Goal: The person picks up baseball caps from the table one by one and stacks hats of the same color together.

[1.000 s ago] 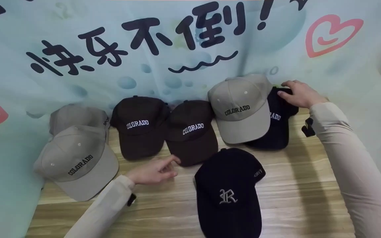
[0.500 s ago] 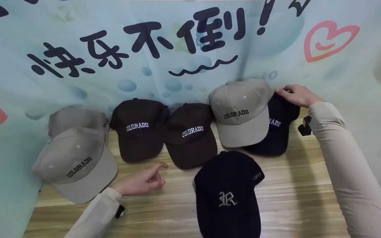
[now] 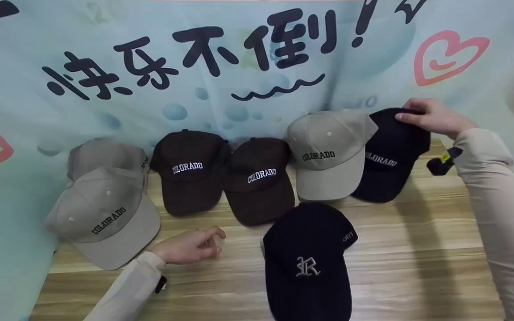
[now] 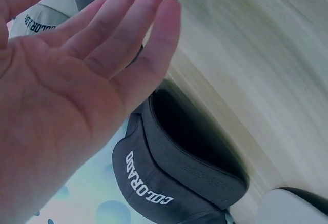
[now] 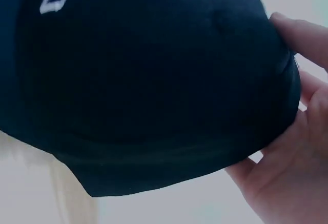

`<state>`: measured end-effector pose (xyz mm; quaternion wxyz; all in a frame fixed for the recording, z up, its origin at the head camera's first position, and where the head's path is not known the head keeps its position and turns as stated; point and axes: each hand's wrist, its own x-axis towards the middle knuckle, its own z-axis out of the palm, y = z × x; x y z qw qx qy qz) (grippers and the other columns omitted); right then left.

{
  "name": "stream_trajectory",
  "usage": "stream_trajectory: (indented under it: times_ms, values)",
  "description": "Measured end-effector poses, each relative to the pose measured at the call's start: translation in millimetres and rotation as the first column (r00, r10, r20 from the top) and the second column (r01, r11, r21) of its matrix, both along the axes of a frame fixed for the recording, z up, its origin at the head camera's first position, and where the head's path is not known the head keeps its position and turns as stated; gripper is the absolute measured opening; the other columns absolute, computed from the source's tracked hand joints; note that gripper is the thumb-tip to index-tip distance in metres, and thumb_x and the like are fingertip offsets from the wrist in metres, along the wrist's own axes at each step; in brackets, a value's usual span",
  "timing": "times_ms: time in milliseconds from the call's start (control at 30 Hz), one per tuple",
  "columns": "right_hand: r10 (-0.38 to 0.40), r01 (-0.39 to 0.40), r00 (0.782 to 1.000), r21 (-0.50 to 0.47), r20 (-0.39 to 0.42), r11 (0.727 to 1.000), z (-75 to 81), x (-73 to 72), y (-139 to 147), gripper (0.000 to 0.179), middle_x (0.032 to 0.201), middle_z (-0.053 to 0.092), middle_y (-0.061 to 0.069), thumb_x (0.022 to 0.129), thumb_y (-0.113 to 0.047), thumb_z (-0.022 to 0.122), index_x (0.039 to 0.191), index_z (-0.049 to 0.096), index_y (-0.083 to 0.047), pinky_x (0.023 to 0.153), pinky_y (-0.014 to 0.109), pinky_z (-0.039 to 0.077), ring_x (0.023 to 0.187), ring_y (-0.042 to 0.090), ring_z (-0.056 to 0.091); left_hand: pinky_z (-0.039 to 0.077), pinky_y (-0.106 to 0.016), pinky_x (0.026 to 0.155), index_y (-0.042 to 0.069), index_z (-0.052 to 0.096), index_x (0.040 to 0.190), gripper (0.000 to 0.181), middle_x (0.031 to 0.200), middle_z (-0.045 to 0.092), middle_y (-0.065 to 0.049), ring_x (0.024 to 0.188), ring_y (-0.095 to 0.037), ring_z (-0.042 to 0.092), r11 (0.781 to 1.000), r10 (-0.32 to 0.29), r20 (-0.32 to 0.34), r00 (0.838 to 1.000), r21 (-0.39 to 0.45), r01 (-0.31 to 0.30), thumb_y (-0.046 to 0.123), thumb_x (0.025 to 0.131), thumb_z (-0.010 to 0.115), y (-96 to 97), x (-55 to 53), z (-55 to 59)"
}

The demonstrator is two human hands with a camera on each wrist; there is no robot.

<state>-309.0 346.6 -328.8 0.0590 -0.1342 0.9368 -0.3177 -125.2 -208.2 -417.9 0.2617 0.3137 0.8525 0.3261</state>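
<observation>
My right hand [image 3: 435, 117] grips the crown of a navy baseball cap [image 3: 395, 138] with white COLORADO lettering, at the far right of the row. In the right wrist view the thumb and fingers wrap the edge of that dark cap [image 5: 154, 90]. Its left side is partly hidden by a grey COLORADO cap [image 3: 324, 147]. My left hand [image 3: 188, 246] hovers over the wood table with relaxed fingers and holds nothing. Nearest to it are a dark brown COLORADO cap [image 3: 190, 174], a second brown cap [image 3: 261, 180] and a grey cap [image 3: 109, 218] at the left.
At the front, a navy cap [image 3: 308, 267] with a silver letter R lies on the wood table [image 3: 221, 290]. Behind the front left cap sits another grey cap [image 3: 105, 156]. A printed pale blue cloth [image 3: 185, 102] hangs at the back, close behind the row.
My right hand has taken hold of the navy COLORADO cap and shifted it right, showing more of its lettering. My left hand has drawn back left from the brown cap's brim.
</observation>
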Motion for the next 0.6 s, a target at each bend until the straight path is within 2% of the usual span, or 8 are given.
stream_trajectory:
  times_ms: [100,233,367,500,600]
  values:
    - [-0.009,0.008,0.999,0.024,0.037,1.0,17.9,5.2,3,0.026,0.073,0.06,0.0,0.097,-0.026,0.059,0.097,0.056,0.0,0.062,0.024,0.036,0.066,0.013,0.05,0.047,-0.031,0.073,-0.004,0.053,0.117,0.026,0.087,0.068,-0.008,0.073,-0.008,0.056,1.0,-0.013,0.02,1.0,-0.001,0.013,0.012,0.096,0.055,0.1,-0.3,1.6]
    - [0.029,-0.035,0.998,0.107,0.054,0.994,38.2,12.0,5,0.025,0.079,0.065,0.009,0.098,-0.021,0.057,0.106,0.055,0.002,0.064,0.02,0.038,0.065,0.013,0.054,0.048,-0.033,0.074,-0.002,0.053,0.117,0.026,0.087,0.067,-0.007,0.075,-0.01,0.057,1.0,-0.007,0.035,0.999,-0.012,0.007,0.014,0.097,0.055,1.5,-0.8,2.6]
    - [0.109,-0.101,0.994,0.237,-0.021,0.966,52.7,20.4,10,0.024,0.089,0.063,0.015,0.099,-0.018,0.053,0.113,0.054,0.002,0.066,0.02,0.036,0.068,0.013,0.052,0.049,-0.036,0.076,-0.002,0.054,0.118,0.027,0.089,0.068,-0.007,0.079,-0.014,0.061,1.0,-0.009,0.024,1.0,-0.028,0.01,0.015,0.097,0.055,3.3,-2.4,2.2]
    - [0.148,-0.108,0.985,0.364,-0.086,0.925,64.8,30.0,12,0.022,0.085,0.062,0.013,0.098,-0.016,0.052,0.112,0.053,0.001,0.064,0.025,0.037,0.069,0.018,0.051,0.05,-0.037,0.078,-0.002,0.054,0.117,0.027,0.09,0.068,-0.006,0.081,-0.016,0.062,0.999,-0.019,0.023,1.0,-0.028,0.019,0.016,0.097,0.055,4.3,-3.5,0.2]
    - [0.144,-0.092,0.983,0.376,-0.112,0.922,72.8,39.2,11,0.017,0.085,0.062,0.014,0.097,-0.012,0.052,0.107,0.053,0.002,0.059,0.025,0.04,0.065,0.02,0.054,0.05,-0.036,0.077,-0.002,0.054,0.116,0.026,0.09,0.068,-0.007,0.08,-0.015,0.062,0.999,-0.026,0.017,1.0,-0.02,0.027,0.014,0.096,0.055,5.1,-4.2,-0.9]
